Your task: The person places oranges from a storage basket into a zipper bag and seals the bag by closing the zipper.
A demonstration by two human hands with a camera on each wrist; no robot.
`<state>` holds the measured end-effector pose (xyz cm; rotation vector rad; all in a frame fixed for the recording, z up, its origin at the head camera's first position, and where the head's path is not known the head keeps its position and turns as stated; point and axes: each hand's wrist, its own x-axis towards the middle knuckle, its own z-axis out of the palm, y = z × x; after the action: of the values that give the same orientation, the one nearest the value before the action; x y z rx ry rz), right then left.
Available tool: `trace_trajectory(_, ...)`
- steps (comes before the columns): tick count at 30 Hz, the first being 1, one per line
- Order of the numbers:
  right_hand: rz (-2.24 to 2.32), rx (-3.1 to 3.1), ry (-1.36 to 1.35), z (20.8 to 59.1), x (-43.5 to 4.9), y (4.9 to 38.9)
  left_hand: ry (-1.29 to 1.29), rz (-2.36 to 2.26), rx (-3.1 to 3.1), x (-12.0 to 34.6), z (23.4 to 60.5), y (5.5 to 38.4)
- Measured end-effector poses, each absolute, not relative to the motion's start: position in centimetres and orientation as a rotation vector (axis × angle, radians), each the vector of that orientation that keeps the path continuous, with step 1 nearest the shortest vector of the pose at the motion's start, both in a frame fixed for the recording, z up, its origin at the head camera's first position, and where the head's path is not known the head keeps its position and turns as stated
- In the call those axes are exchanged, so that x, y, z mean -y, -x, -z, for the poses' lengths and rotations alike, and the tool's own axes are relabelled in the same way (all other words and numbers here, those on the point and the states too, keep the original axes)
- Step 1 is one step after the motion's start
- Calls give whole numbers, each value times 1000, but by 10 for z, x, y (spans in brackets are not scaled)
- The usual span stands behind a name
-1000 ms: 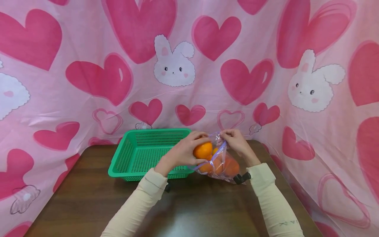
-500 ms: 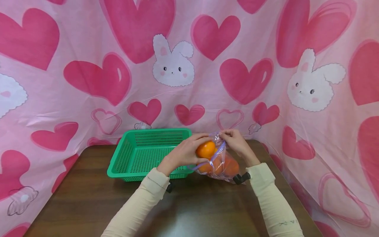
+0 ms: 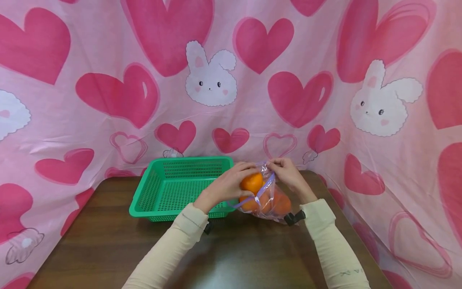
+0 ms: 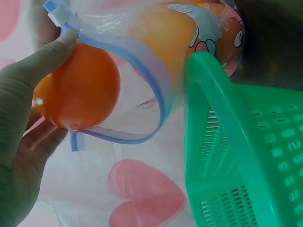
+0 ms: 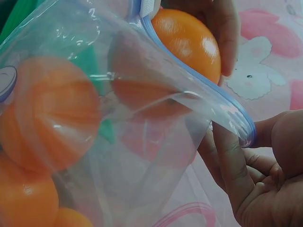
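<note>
My left hand (image 3: 225, 185) grips an orange (image 3: 252, 182) at the mouth of a clear zip bag (image 3: 273, 188). In the left wrist view the thumb lies over the top of the orange (image 4: 90, 90), and the bag's blue-purple zip edge (image 4: 156, 85) loops out beside it. My right hand (image 3: 287, 173) pinches the far side of the bag's rim, as the right wrist view shows with the zip edge (image 5: 246, 125) between thumb and fingers. Several more oranges (image 5: 49, 113) sit inside the bag, seen through the plastic. The lower part of the bag rests on the table.
A green perforated basket (image 3: 180, 192) stands on the table just left of the bag, with its right end behind my left hand and wrist. The brown wooden table (image 3: 231, 257) stretches toward me. A pink cloth (image 3: 252, 112) with hearts and rabbits hangs behind and at the sides.
My left hand has shifted slightly to the right with the orange, bringing it further into the bag's mouth. The right hand keeps its pinch on the rim, almost unmoved.
</note>
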<state>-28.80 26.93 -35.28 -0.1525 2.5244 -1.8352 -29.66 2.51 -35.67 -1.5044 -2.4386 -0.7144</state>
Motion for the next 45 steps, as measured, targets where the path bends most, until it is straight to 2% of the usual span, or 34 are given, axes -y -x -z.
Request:
trace_trajectory(16, 1895, -2507, 138, 355, -270, 289, 1323, 798, 2217, -31, 366, 292)
trace_trajectory(24, 1991, -2463, 91, 352, -269, 288, 1306, 923, 2005, -38, 381, 255)
trace_trajectory(29, 2057, -2440, 72, 350, -269, 287, 1174, 953, 2260, -54, 397, 226)
trace_trajectory(33, 2054, -2460, 50, 349, -270, 287, 1001, 884, 2465, -68, 410, 215)
trace_trajectory(39, 2051, -2479, 39, 349, -272, 285, 697, 813, 2569, -77, 417, 219)
trace_trajectory(45, 2028, -2492, 22, 350, -275, 281, 672, 895, 2544, -75, 422, 228)
